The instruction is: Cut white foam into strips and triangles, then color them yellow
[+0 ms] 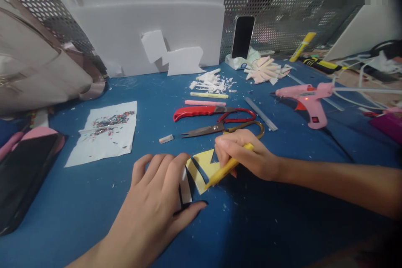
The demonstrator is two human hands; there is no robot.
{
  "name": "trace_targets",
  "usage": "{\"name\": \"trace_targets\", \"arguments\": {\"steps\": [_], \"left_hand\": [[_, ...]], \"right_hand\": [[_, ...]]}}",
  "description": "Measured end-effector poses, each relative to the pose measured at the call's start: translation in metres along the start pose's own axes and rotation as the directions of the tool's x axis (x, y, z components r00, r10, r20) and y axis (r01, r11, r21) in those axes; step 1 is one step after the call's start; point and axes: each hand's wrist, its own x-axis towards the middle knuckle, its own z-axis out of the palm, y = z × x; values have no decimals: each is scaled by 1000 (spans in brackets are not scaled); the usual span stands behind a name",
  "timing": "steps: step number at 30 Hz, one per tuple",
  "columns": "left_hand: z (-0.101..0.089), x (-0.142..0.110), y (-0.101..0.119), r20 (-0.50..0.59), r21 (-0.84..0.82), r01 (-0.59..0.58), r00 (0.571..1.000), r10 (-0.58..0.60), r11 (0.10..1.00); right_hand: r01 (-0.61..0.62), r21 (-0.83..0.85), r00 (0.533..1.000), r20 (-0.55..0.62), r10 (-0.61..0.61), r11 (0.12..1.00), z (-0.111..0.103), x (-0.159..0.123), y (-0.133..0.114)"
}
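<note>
My right hand (pixel 243 150) is closed around a yellow highlighter (pixel 224 171), its tip down on a white cut-out piece of card (pixel 205 163) in the middle of the table. The right side of the card is coloured yellow, while a strip (pixel 186 186) near my left fingers is white. My left hand (pixel 157 184) lies over the card's left part and holds it against the table, thumb at the near edge. Its fingers hide that part of the card. Just beyond are dark-bladed scissors (pixel 204 130) and red-handled scissors (pixel 201 112).
A pink glue gun (pixel 309 96) with a lit light lies at right, its cord trailing nearby. Pink (pixel 205 103) and pale yellow (pixel 209 95) pens lie past the scissors, before white scraps (pixel 210 81). Glitter covers a paper sheet (pixel 109 150) at left. A phone (pixel 243 37) stands behind.
</note>
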Motion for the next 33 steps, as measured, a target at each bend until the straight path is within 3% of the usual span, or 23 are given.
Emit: {"name": "trace_targets", "arguments": {"steps": [19,24,33], "left_hand": [[-1,0,1,11,-20,9,1000,-9,1000],[-1,0,1,16,-27,14,1000,-14,1000],[-1,0,1,24,-17,17,1000,-16,1000]], "right_hand": [[1,74,999,-43,2,997,1,1,2],[-11,69,1000,-1,11,998,1,1,2],[25,104,998,-52,-19,994,1,1,4]]}}
